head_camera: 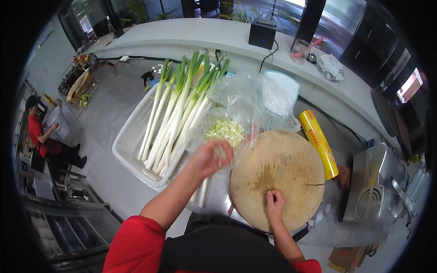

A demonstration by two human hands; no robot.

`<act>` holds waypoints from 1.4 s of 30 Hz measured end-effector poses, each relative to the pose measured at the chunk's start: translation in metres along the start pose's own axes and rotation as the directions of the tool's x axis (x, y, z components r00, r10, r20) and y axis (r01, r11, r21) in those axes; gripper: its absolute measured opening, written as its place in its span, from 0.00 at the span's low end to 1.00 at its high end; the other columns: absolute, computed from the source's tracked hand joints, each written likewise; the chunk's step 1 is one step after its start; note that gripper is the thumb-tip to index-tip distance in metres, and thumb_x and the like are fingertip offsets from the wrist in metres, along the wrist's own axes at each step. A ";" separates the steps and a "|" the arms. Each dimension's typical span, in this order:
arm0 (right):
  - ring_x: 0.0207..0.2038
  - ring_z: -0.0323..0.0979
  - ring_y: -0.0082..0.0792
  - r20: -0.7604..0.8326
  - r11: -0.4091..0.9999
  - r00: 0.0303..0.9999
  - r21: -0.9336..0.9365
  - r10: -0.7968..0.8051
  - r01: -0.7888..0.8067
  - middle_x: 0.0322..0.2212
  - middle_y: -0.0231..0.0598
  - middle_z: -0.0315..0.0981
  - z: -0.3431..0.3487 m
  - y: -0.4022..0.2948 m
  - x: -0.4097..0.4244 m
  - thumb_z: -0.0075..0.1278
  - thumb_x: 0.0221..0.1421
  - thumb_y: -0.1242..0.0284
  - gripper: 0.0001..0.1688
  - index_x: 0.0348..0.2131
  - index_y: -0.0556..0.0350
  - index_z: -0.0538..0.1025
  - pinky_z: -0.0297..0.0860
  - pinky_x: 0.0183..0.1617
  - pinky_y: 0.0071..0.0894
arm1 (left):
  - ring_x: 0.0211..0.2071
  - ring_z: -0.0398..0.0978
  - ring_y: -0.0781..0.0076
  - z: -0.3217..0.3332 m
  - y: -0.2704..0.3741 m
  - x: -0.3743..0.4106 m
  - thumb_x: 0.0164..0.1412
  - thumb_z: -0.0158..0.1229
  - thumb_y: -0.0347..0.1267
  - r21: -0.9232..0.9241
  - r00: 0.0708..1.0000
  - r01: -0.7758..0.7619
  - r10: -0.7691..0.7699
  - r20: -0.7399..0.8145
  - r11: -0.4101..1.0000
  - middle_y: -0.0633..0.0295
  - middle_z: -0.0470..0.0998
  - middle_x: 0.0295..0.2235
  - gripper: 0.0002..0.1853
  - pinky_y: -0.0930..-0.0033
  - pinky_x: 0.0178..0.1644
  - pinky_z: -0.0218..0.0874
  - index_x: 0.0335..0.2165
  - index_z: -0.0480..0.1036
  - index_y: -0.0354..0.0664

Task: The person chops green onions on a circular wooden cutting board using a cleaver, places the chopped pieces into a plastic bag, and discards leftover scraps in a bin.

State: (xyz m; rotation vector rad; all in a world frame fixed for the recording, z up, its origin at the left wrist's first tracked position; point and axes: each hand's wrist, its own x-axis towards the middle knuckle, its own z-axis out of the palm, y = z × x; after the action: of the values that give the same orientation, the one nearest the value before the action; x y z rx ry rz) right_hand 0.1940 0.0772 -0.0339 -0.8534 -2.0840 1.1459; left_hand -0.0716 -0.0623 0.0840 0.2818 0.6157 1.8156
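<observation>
Chopped green onion (224, 131) lies in a clear plastic bag (235, 94) left of a round wooden chopping block (293, 160). Over the near edge of the bag is my left hand (213, 158), its fingers curled around some pale chopped pieces. My right hand (276, 203) rests on the near part of the block, its thumb and fingers closed together; whether anything small is between them is hidden. Long green onions (181, 112) lie across a white plastic basket (128, 136) farther left. More white stalks (203, 192) show below my left forearm.
A yellow roll of cling film (317, 143) lies right of the block, with a metal machine (372, 187) beyond it. Blue-rimmed plastic containers (281, 83) stand behind. A counter ledge (205, 32) runs along the back. A person in red (42, 131) stands far left.
</observation>
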 end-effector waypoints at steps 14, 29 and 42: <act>0.31 0.68 0.32 0.178 0.995 0.982 -0.063 -0.070 0.083 0.30 0.40 0.68 0.028 -0.058 0.102 0.53 0.51 0.75 0.08 0.32 0.61 0.71 0.65 0.37 0.27 | 0.48 0.66 0.51 -0.051 0.009 0.003 0.50 0.59 0.36 0.938 0.847 -0.049 0.483 0.221 -0.343 0.50 0.70 0.45 0.19 0.53 0.54 0.55 0.40 0.71 0.39; 0.29 0.71 0.32 0.518 0.996 0.855 0.061 0.029 -0.070 0.25 0.42 0.74 0.184 -0.091 0.286 0.47 0.53 0.71 0.08 0.31 0.57 0.74 0.67 0.35 0.34 | 0.35 0.71 0.47 -0.109 -0.015 -0.017 0.44 0.48 0.22 0.917 0.931 0.240 0.343 -0.125 -0.318 0.49 0.74 0.30 0.16 0.52 0.38 0.62 0.35 0.73 0.41; 0.21 0.67 0.19 -0.044 0.853 0.957 0.444 -0.287 0.276 0.23 0.35 0.73 0.083 -0.202 0.415 0.45 0.57 0.77 0.07 0.37 0.60 0.72 0.63 0.25 0.18 | 0.41 0.71 0.51 -0.037 0.060 0.130 0.47 0.51 0.24 0.930 0.695 -0.089 0.647 0.314 -0.356 0.51 0.74 0.39 0.19 0.57 0.45 0.63 0.42 0.70 0.41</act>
State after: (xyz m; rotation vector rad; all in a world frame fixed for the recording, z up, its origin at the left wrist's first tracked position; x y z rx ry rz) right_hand -0.1708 0.2705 0.1880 -0.3027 -1.7763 1.3926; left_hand -0.1810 0.0361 0.0709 1.4570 2.6295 1.4605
